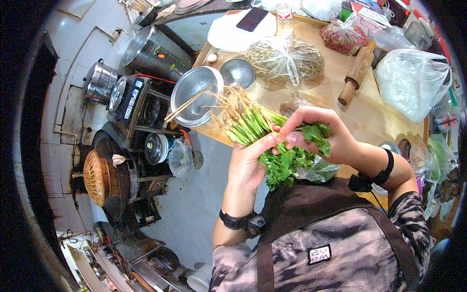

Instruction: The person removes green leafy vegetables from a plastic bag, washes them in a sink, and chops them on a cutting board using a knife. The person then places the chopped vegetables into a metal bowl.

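My left hand (251,155) grips a bunch of cilantro (251,126) in front of my chest. Its pale brown roots point away to the upper left, and the green leaves hang down towards me. With thumb and forefinger pinched, my right hand (313,127) meets the left thumb at a thin stem. Some loose cilantro leaves (316,137) show in the right palm. Just past the roots is a metal pot (197,96), with a pair of chopsticks (188,104) lying across its rim. A clear plastic bag (321,169) lies under the leaves, partly hidden.
On the wooden table (324,87) are a metal bowl (238,73), a bag of dried stalks (284,60), a wooden rolling pin (356,73) and a white plastic bag (412,82). A phone (252,19) lies at the back. To the left stands a wok (124,175) with a woven lid (95,177).
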### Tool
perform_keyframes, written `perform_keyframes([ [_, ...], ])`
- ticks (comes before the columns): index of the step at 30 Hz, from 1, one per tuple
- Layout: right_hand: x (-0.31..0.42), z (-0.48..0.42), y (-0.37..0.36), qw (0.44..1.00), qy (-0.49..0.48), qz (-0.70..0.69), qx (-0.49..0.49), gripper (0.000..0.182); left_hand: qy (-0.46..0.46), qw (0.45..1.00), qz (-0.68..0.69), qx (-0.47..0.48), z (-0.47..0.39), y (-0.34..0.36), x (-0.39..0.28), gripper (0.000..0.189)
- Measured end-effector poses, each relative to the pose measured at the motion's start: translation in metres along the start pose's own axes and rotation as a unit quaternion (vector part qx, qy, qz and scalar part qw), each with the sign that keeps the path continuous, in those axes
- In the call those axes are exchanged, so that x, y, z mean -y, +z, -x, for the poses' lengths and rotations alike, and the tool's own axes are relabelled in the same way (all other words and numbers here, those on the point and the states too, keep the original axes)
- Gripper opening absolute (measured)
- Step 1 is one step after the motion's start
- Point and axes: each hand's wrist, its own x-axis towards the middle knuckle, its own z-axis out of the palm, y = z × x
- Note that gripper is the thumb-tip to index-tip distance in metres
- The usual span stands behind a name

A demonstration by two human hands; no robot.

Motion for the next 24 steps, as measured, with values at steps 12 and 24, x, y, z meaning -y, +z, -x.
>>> perform_keyframes([
  [12, -0.016, 0.0, -0.007, 0.972, -0.136, 0.182, 0.058, 0.015, 0.004, 1.0, 0.005, -0.01, -0.002, -0.004, 0.003, 0.019],
  [24, -0.017, 0.003, -0.003, 0.779, -0.357, 0.499, 0.13, 0.043, -0.001, 0.998, 0.025, -0.049, -0.001, 0.004, 0.001, 0.016],
])
